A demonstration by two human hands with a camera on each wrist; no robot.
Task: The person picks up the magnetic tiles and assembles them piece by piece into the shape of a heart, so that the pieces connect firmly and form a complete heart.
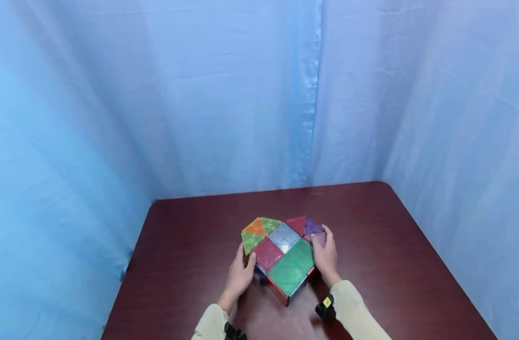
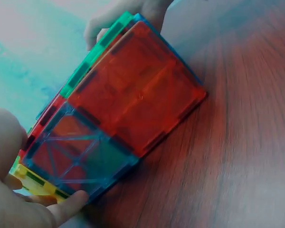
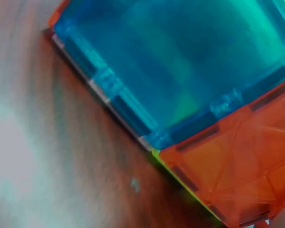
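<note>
A heart-shaped box of translucent magnetic tiles (image 1: 269,255) sits on the table, its point toward me. Green, red, clear, orange and purple tiles form its top. My left hand (image 1: 240,274) holds the left side, thumb near the top edge; in the left wrist view its fingers touch a blue tile (image 2: 80,152) beside a large red side tile (image 2: 137,90). Gripping the right lobe is my right hand (image 1: 326,255), its thumb over the top tiles. The right wrist view shows a blue side tile (image 3: 166,61) against an orange one (image 3: 237,161); most of that hand is hidden there.
The dark reddish-brown table (image 1: 191,231) extends around the box. Pale blue curtains (image 1: 225,104) hang behind it and at both sides. Black camera straps (image 1: 325,308) are worn on both wrists.
</note>
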